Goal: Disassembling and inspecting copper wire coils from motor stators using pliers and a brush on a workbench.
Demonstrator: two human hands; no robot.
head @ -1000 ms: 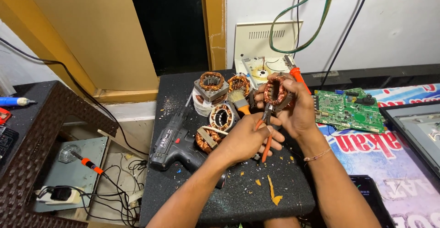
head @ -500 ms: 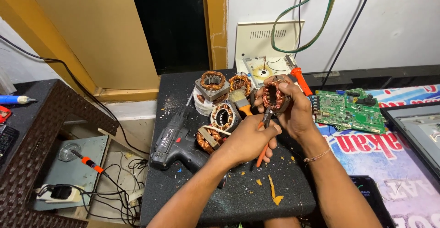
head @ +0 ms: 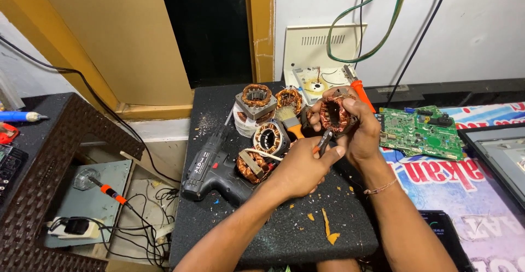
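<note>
Copper-wound stator (head: 333, 114) sits clamped in right hand (head: 358, 132); left hand (head: 301, 165) grips pliers (head: 324, 142) beneath.

- The left hand (head: 303, 165) now grips the pliers (head: 324, 142) higher, closer under the copper-wound stator (head: 333, 114).
- The right hand (head: 358, 127) has tilted the stator slightly.

Bright, even indoor light from above, soft shadows, sharp focus throughout, with slight wide-angle bending at the edges.

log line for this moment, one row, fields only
right hand: holds copper-wound stator | left hand: grips orange-handled pliers at stator | nearby: glue gun, green circuit board | surface: black table
</note>
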